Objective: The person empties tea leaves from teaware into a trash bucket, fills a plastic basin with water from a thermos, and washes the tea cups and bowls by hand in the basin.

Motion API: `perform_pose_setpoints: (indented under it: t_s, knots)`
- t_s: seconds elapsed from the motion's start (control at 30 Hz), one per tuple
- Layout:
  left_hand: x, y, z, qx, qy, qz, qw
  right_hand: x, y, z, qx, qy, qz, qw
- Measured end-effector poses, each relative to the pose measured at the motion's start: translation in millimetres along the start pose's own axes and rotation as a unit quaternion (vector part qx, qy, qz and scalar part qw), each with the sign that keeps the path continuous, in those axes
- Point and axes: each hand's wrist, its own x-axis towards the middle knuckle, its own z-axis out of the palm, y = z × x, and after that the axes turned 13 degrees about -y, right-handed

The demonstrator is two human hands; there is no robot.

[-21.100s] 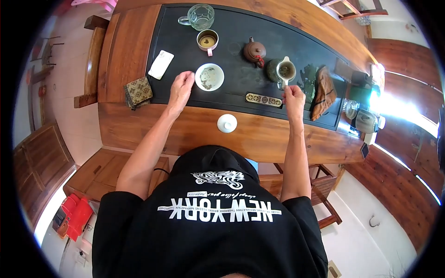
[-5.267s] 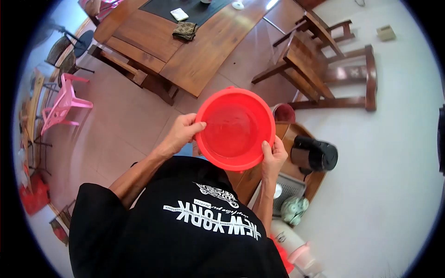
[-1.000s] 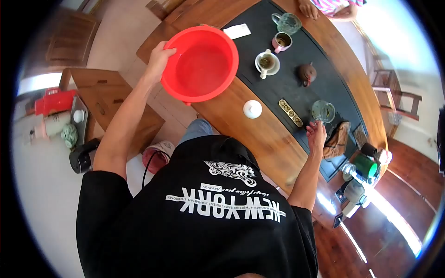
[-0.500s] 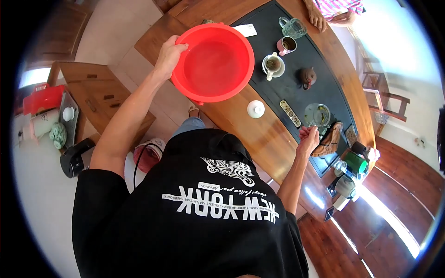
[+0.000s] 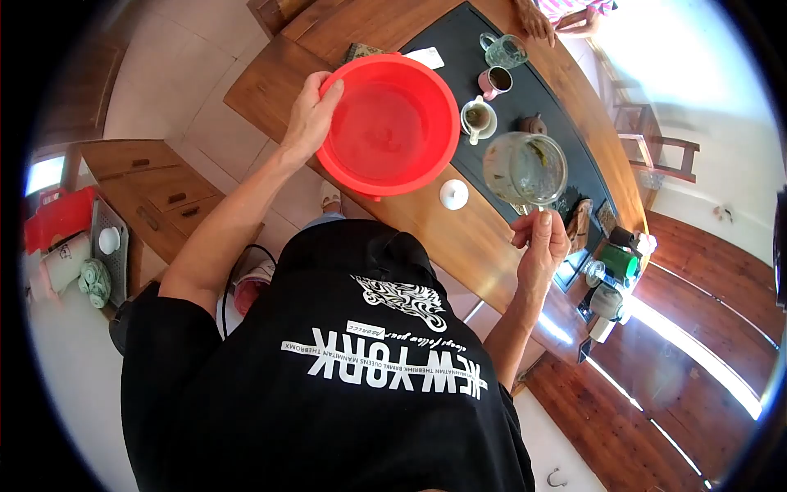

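Observation:
My left hand (image 5: 314,119) grips the rim of a red basin (image 5: 389,123), thumb over the edge, above the table's near edge. Some clear liquid seems to lie in the basin. My right hand (image 5: 543,244) is closed on the handle of a glass pitcher (image 5: 525,170), which is raised and tilted, with leaves inside. Right of the basin sit a white bowl holding a strainer (image 5: 478,120) and a pink cup (image 5: 495,82). A white lid (image 5: 453,194) lies on the wood below them. The teapot (image 5: 533,125) is partly hidden behind the pitcher.
A glass mug (image 5: 504,51) stands at the back of the black tray (image 5: 447,31). Another person's hands (image 5: 537,22) are at the far table edge. On the right are a brown cloth (image 5: 579,225) and a green container (image 5: 619,261). A drawer cabinet (image 5: 156,176) stands at left.
My right hand has lifted the glass pitcher off the black tray and brought it left toward the basin. The basin, still in my left hand, has shifted slightly right.

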Motion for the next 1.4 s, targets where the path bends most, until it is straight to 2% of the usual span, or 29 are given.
perform_pose_setpoints:
  t_s: [0.2,0.37,0.47,0.63,0.7,0.8,1.0,1.13,1.23,1.4]
  knots:
    - [2.1,-11.6,-2.1,-0.036,0.009,0.021,0.999,23.9,-30.6,56.6,-0.095,-0.108,0.003,0.99]
    - [1.7,-10.6,-2.4,-0.034,0.016,0.018,0.999,49.8,-20.8,90.1,-0.19,-0.126,0.009,0.974]
    - [2.3,-11.2,-1.4,-0.028,0.018,0.02,0.999,64.7,-21.4,112.7,-0.331,-0.14,-0.115,0.926]
    - [2.1,-9.4,-1.5,-0.022,0.024,0.031,0.999,80.7,-11.3,133.7,-0.443,-0.146,-0.126,0.875]
    - [0.8,-6.9,-2.2,-0.016,0.025,0.053,0.998,84.8,-6.1,136.4,-0.535,-0.161,-0.104,0.823]
    - [0.5,-6.8,-2.9,-0.003,0.025,0.04,0.999,89.4,-7.0,142.6,-0.575,-0.182,-0.063,0.795]
    - [1.0,-8.4,-2.0,-0.003,0.033,0.069,0.997,97.2,-7.4,148.2,-0.616,-0.206,-0.053,0.759]
    - [0.8,-5.9,-2.5,0.003,0.037,0.069,0.997,98.5,-11.9,151.7,-0.624,-0.214,-0.049,0.75]
    - [1.1,-6.6,-3.1,0.009,0.033,0.066,0.997,99.3,-11.9,153.9,-0.601,-0.209,-0.034,0.771]
    - [2.9,-11.6,-2.8,0.043,0.034,0.076,0.996,103.9,-10.2,156.0,-0.635,-0.235,-0.032,0.735]
